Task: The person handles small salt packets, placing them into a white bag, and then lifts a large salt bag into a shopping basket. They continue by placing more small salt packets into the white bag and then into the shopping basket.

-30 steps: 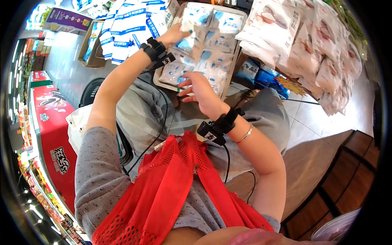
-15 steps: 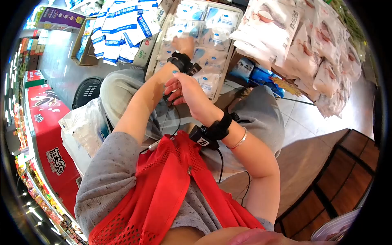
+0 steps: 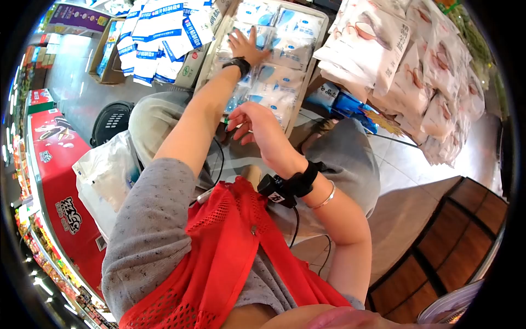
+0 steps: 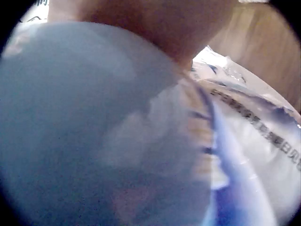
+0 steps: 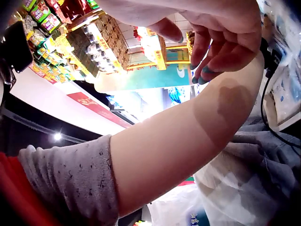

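Note:
My left hand (image 3: 247, 48) lies with its fingers spread over white and blue plastic packets (image 3: 287, 52), which sit in rows in a pale crate (image 3: 308, 79). In the left wrist view a big blurred grey shape covers most of the picture, and a printed white packet (image 4: 263, 141) shows at the right. Held in the air just in front of the crate's near end, my right hand (image 3: 262, 129) has loosely bent fingers and nothing in them. The right wrist view shows those fingers (image 5: 218, 59) hanging close over the left forearm (image 5: 174, 141).
Blue and white packets (image 3: 164, 33) are heaped left of the crate. To its right stands a tall pile of white bags (image 3: 372, 38), with blue packs (image 3: 350, 104) below. A black cable (image 3: 297, 222) hangs from the right wrist camera. A clear plastic bag (image 3: 107, 170) lies by the left knee.
The left hand came down and right over the packets, then slid back up, its fingers now spread. My right hand shifted slightly left, then partly back.

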The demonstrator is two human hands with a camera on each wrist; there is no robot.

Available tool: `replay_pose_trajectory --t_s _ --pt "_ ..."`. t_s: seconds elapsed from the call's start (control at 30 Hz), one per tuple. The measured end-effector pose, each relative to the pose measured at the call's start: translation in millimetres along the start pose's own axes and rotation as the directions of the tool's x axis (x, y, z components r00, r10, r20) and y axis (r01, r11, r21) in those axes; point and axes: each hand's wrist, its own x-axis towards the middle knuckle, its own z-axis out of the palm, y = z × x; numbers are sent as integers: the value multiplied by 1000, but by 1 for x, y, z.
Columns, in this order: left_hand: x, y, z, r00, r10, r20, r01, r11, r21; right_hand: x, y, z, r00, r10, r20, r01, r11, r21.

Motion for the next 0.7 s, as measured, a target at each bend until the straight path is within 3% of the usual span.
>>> replay_pose_trajectory --t_s 0.1,0.23,0.4,0.43,0.47,0.5,0.6,0.7 --pt "15 -18 -4 997 72 42 -71 997 -6 -1 0 2 1000 -5 8 5 1000 -29" --pt "18 -18 -21 992 46 121 -47 999 4 0 1 3 1000 -2 21 3 999 -53" --pt "30 -25 -41 921 103 375 -160 979 125 10 -3 13 998 -46 43 48 998 -49" --pt "39 -38 -35 914 265 307 -292 955 46 11 -6 16 996 -74 56 77 996 -54" --pt "53 -51 -31 827 430 361 -458 889 -10 11 -10 19 993 -98 70 102 993 -60" --pt "57 -55 -56 713 573 404 -597 798 -78 11 -13 24 989 -134 69 139 988 -72" --pt "32 -45 -184 566 607 558 -669 733 -118 14 -20 38 971 -224 79 233 963 -138" --pt "-34 -59 -316 666 570 482 -592 797 -125 32 -18 45 944 -299 142 328 901 -283"
